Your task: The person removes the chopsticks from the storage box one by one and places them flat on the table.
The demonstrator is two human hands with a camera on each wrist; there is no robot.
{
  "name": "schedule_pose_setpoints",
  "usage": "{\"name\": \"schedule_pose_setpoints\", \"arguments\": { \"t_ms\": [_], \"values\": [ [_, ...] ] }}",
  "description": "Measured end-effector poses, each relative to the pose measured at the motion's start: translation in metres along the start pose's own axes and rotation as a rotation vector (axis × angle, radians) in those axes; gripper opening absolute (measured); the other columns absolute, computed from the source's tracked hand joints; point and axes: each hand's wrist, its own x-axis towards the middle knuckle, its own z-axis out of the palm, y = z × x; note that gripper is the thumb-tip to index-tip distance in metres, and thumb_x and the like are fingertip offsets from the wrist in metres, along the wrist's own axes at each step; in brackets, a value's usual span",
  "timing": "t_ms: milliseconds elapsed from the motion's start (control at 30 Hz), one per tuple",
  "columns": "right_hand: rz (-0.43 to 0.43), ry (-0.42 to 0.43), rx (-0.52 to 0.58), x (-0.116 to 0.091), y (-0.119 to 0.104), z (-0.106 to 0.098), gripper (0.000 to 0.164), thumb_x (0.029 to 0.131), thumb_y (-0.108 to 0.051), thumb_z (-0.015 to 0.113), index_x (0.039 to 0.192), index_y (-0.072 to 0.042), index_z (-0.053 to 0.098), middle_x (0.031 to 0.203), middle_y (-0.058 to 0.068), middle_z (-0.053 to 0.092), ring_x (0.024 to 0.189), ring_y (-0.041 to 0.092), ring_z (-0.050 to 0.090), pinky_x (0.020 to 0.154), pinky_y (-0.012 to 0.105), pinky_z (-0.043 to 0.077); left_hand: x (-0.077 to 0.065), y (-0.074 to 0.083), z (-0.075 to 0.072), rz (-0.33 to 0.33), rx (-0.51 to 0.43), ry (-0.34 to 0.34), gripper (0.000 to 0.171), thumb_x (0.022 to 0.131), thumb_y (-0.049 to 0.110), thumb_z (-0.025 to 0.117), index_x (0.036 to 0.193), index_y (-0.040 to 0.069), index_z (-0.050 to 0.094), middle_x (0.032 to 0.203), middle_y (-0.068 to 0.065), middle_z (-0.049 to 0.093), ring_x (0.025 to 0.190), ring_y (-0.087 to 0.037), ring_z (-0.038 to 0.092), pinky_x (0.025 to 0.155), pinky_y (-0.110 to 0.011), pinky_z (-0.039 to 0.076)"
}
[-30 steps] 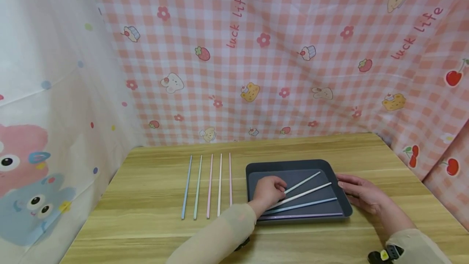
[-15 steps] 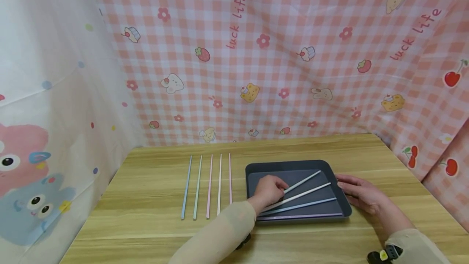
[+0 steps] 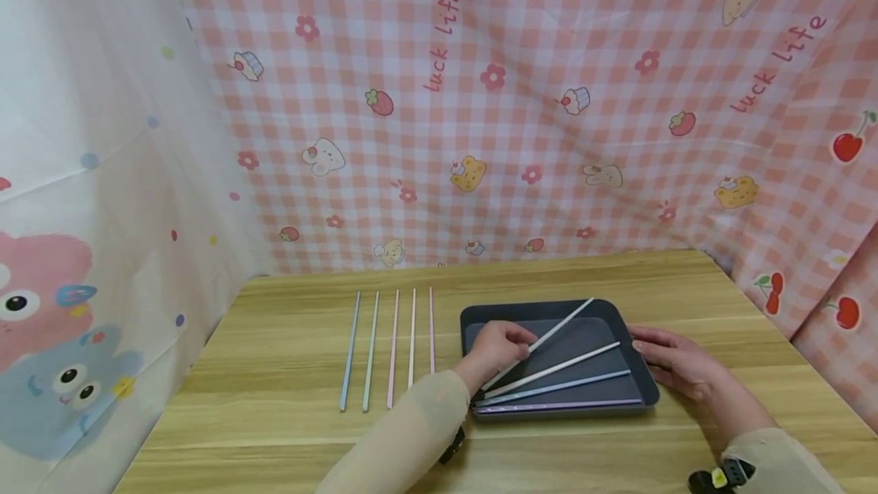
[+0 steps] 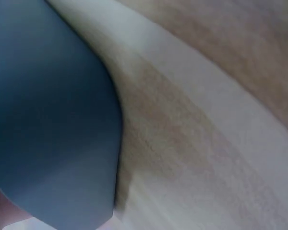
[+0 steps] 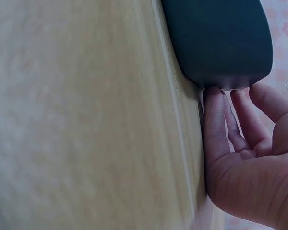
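Observation:
My left hand (image 3: 495, 349) reaches over the dark grey baking tray (image 3: 494, 310) and pinches a pale green chopstick (image 3: 565, 322) between thumb and fingers. Its far end rises to the tray's back rim, while the near end slants down to the front left corner. Below it in the tray lie a white chopstick (image 3: 583, 360), a blue chopstick (image 3: 583, 381) and a purple chopstick (image 3: 583, 405), fanned out from that corner. My right hand (image 3: 679, 364) rests on the table with its fingertips against the tray's right wall, as the right wrist view also shows.
Left of the tray, several chopsticks lie side by side on the wooden table (image 3: 288, 357): blue (image 3: 350, 353), green (image 3: 371, 353), pink, white and another pink. My left sleeve (image 3: 411, 441) covers some near ends. A checked curtain (image 3: 480, 120) hangs behind.
The pale green chopstick has been lifted from the tray floor, its far end swinging up to the back rim. The left hand has shifted slightly; the right hand has stayed at the tray.

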Motion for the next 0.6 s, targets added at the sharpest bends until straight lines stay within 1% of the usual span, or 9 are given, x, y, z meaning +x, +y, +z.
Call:
{"name": "schedule_pose_setpoints", "arguments": {
  "t_ms": [200, 333, 467, 600],
  "values": [
    [-0.017, -0.014, -0.001, 0.0001, 0.0002, -0.0005, 0.027, 0.100, -0.010, 0.059, 0.103, -0.032, 0.073, 0.104, -0.010, 0.070, 0.095, 0.008, 0.065, 0.081, 0.027, 0.055, 0.0043, -0.0024, -0.0029, -0.036, -0.055, 0.028, 0.019, 0.083, -0.006, 0.072, 0.097, 0.005, 0.078, 0.086, -0.003, 0.070, 0.072, -0.007, 0.055, 0.069, -0.022, 0.048],
    [-0.012, -0.008, -0.004, 0.0001, -0.0002, -0.0003, 0.027, 0.100, -0.010, 0.060, 0.103, -0.033, 0.074, 0.104, -0.010, 0.070, 0.095, 0.008, 0.065, 0.081, 0.027, 0.054, 0.0047, -0.0005, -0.0053, -0.050, -0.134, 0.048, 0.020, 0.083, -0.008, 0.071, 0.099, 0.002, 0.077, 0.088, -0.004, 0.071, 0.072, -0.008, 0.058, 0.067, -0.022, 0.049],
    [-0.016, -0.026, 0.002, 0.0000, 0.0004, -0.0011, 0.028, 0.100, -0.010, 0.059, 0.103, -0.033, 0.074, 0.104, -0.010, 0.070, 0.095, 0.008, 0.065, 0.082, 0.027, 0.054, 0.0046, 0.0019, -0.0074, -0.053, -0.213, 0.076, 0.020, 0.082, -0.009, 0.070, 0.099, -0.001, 0.077, 0.087, -0.005, 0.071, 0.071, -0.008, 0.058, 0.065, -0.021, 0.049],
    [-0.028, -0.054, 0.011, -0.0002, 0.0012, -0.0016, 0.029, 0.101, -0.009, 0.057, 0.104, -0.032, 0.073, 0.105, -0.009, 0.070, 0.095, 0.008, 0.065, 0.082, 0.027, 0.054, 0.0039, 0.0050, -0.0090, -0.075, -0.297, 0.079, 0.021, 0.083, -0.009, 0.068, 0.101, -0.002, 0.075, 0.086, -0.006, 0.070, 0.067, -0.008, 0.054, 0.058, -0.021, 0.045]
  ]
}}
